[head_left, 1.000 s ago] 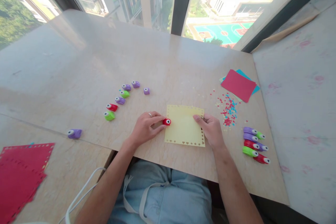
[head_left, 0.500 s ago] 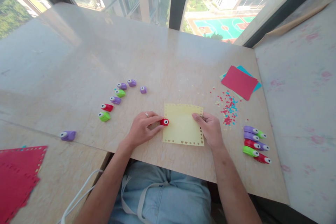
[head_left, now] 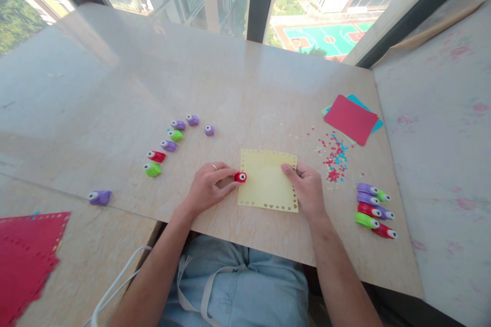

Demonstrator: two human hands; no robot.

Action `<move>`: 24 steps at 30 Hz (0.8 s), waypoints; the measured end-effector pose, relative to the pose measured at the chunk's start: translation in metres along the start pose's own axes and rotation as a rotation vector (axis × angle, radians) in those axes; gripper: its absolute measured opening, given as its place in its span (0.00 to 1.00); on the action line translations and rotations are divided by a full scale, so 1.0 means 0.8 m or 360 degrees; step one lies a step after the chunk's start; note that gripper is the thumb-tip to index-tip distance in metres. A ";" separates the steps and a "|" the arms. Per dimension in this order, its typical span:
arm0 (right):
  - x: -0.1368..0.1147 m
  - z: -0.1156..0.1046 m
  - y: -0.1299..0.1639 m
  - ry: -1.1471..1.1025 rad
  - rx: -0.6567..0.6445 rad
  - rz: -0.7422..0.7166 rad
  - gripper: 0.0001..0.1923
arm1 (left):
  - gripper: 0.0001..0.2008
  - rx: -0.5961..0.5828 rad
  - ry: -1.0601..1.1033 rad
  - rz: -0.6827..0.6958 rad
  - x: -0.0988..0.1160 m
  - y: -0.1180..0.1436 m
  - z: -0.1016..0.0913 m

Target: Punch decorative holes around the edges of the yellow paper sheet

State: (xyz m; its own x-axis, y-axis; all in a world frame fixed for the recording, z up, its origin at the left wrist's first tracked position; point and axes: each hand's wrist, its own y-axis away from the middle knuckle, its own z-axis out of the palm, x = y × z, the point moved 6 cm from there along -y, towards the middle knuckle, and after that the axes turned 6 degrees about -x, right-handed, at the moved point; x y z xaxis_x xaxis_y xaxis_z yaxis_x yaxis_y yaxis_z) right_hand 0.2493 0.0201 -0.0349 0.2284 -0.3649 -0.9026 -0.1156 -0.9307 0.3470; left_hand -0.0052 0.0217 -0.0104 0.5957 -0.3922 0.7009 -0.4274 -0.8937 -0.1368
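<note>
My left hand is closed on a small red craft punch, which sits at the left edge of a yellow sheet of paper. Small shapes, hearts and stars among them, are cut along the sheet's borders. My right hand pinches the sheet's right edge, thumb on top and the other fingers beneath or behind it. How far the punch reaches over the paper's edge is partly hidden by my left fingers.
Several purple, green and red punches lie in a curve to the left, with more grouped at the right. Confetti is scattered below a stack of coloured cards. Red punched sheets and a white cable are at lower left.
Hardly anything differs. The punch and both hands keep their places on the yellow sheet, and the whole view has shifted very slightly.
</note>
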 end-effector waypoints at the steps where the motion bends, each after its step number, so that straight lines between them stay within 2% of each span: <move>1: 0.000 0.000 0.000 0.0016 -0.0003 -0.0004 0.24 | 0.10 0.0004 0.0004 0.0002 0.000 0.000 0.000; 24: -0.006 -0.001 0.001 0.0038 -0.0062 -0.0040 0.24 | 0.12 -0.0014 -0.0050 0.0006 0.003 -0.002 0.000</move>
State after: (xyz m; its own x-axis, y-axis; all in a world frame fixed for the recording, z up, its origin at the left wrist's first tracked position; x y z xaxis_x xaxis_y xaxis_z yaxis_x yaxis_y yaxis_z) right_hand 0.2486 0.0213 -0.0305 0.2536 -0.3412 -0.9051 -0.0721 -0.9398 0.3341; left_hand -0.0029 0.0224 -0.0089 0.6151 -0.4025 0.6780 -0.4358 -0.8901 -0.1330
